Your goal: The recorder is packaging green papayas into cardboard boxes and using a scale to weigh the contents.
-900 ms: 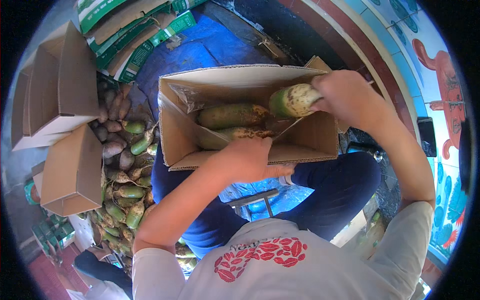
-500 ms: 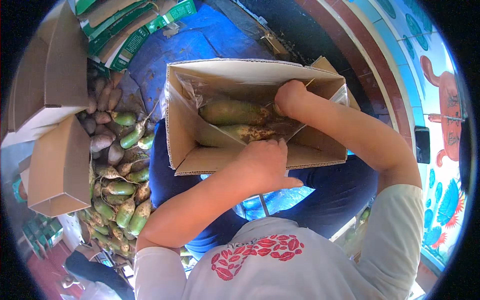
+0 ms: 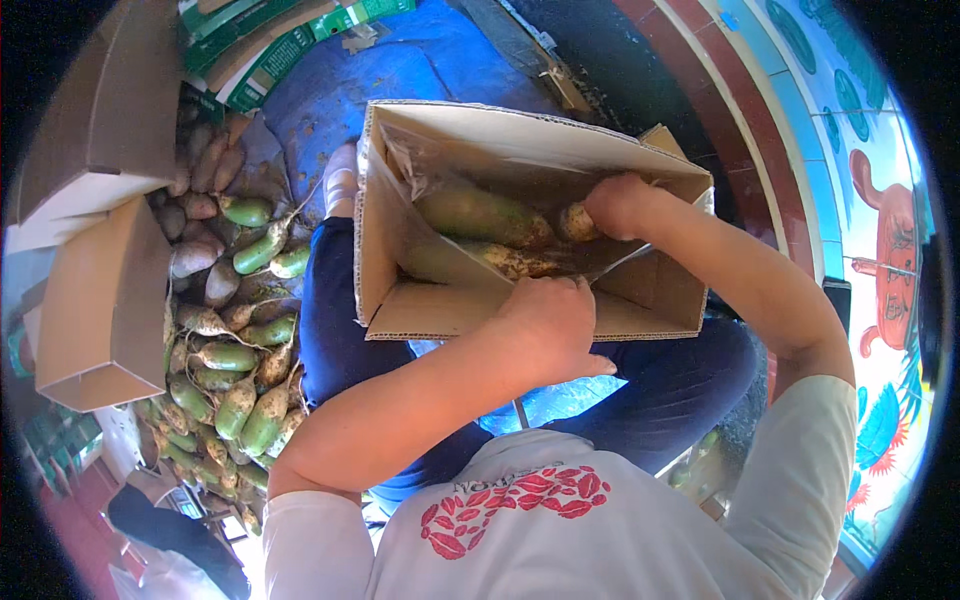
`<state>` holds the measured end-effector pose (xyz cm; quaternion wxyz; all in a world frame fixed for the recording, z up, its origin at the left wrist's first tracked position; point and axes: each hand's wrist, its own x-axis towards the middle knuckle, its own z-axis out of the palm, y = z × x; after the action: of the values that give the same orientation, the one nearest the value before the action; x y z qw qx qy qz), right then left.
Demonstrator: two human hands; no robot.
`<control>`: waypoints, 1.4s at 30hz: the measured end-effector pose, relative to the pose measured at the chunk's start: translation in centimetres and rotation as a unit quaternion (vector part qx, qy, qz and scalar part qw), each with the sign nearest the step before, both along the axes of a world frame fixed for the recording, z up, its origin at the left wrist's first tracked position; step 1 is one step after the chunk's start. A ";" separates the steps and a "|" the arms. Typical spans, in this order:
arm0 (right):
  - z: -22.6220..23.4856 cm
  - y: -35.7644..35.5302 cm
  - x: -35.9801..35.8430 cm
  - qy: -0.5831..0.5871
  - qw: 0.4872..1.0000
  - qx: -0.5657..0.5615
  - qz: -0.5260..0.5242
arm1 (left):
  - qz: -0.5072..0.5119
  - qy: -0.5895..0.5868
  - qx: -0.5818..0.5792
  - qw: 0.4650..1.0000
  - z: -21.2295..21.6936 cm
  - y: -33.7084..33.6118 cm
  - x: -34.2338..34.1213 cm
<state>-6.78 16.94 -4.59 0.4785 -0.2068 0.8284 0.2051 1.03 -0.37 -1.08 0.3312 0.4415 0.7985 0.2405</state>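
An open cardboard box (image 3: 440, 316) lined with a clear plastic bag (image 3: 420, 222) rests across my lap. Two long green radishes (image 3: 480, 217) lie side by side in the bag, their brownish ends toward the right. My left hand (image 3: 548, 318) is closed on the bag's near edge, thumb stretched out to the right. Inside the box's right part, my right hand (image 3: 618, 207) grips another radish (image 3: 577, 222); only its pale, soil-stained end shows, the rest being hidden by the hand.
To my left lies a heap of green radishes (image 3: 236, 408), with reddish tubers (image 3: 198, 250) farther back. Two empty cardboard boxes (image 3: 105, 300) stand beyond it. Green cartons (image 3: 270, 65) lie at the far left on a blue sheet (image 3: 385, 80). A painted wall (image 3: 880, 230) rises on the right.
The box has shifted slightly to the right and tilted a little. My right hand has moved right within it, and the end of the radish it grips now shows more.
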 end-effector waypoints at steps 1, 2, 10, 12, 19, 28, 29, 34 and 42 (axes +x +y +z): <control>0.1 -0.3 0.4 -0.016 1.000 0.019 0.016 | 0.001 -0.005 -0.005 1.000 -0.1 0.1 0.1; 0.0 -0.7 0.6 -0.017 0.999 0.018 0.020 | 0.001 -0.009 -0.010 1.000 -0.2 0.2 0.1; -2.8 -0.6 -0.1 -0.065 0.997 0.035 -0.015 | -0.010 -0.004 -0.034 0.999 0.1 0.4 0.1; -2.1 -1.2 -0.5 -0.023 0.997 0.009 -0.075 | -0.008 0.000 -0.035 0.999 0.1 0.3 0.0; -2.6 -1.1 -0.9 0.064 0.897 -0.316 -0.301 | -0.021 -0.013 -0.011 1.000 0.6 0.2 -0.2; -4.8 0.8 -1.6 0.033 0.990 -0.096 -0.093 | -0.020 0.010 -0.007 1.000 0.3 0.4 -0.2; -5.1 0.7 -1.6 0.034 0.990 -0.095 -0.093 | -0.025 0.004 -0.006 1.000 0.4 0.3 -0.2; -7.7 0.6 -2.5 0.010 0.994 -0.075 -0.083 | -0.007 0.007 0.007 1.000 0.3 0.5 -0.1; -7.4 1.6 0.1 0.154 0.963 -0.211 -0.072 | -0.012 0.017 0.003 1.000 0.0 0.4 -0.1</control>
<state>-6.70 18.50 -12.00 0.3041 -0.2091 0.9292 0.0205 0.98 0.02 -1.07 0.3191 0.4559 0.7980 0.2313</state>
